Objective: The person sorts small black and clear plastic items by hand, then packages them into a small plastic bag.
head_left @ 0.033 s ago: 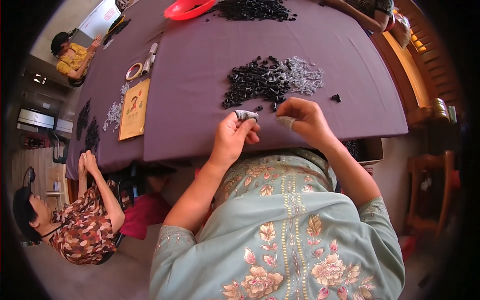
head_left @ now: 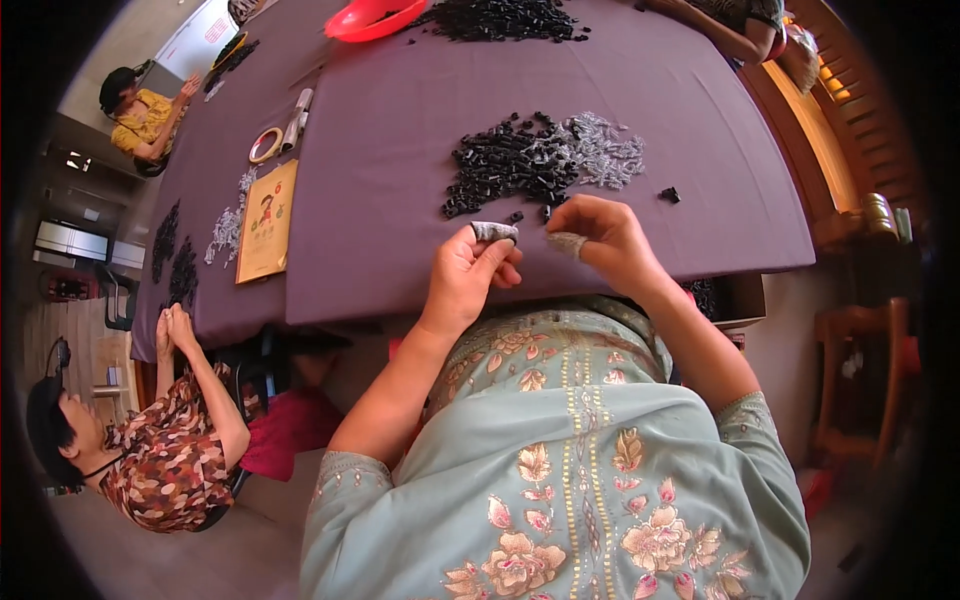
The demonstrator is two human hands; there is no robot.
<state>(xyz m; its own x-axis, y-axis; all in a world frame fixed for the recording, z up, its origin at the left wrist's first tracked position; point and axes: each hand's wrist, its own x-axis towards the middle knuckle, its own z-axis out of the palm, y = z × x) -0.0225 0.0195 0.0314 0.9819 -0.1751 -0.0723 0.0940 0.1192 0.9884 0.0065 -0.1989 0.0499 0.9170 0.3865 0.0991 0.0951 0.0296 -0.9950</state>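
My left hand (head_left: 462, 272) is over the near edge of the purple-clothed table (head_left: 380, 200), its index fingertip in a grey wrap and its thumb pressed against that finger. A little to the right, my right hand (head_left: 606, 236) has thumb and index finger pinched together, with a grey wrap on the thumb. Whatever sits between the fingers of either hand is too small or hidden to make out. Just beyond them lies a pile of small black plastic parts (head_left: 490, 170), touching a pile of small clear parts (head_left: 612, 150). One loose black part (head_left: 516, 217) rests near my left fingertips.
Leftward are a yellow booklet (head_left: 268, 225), a tape roll (head_left: 266, 145) and more clear parts (head_left: 225, 235). A red bowl (head_left: 375, 20) and a larger black heap (head_left: 500, 18) stand at the far side. Other people sit left and far right; a black cluster (head_left: 669, 195) lies right.
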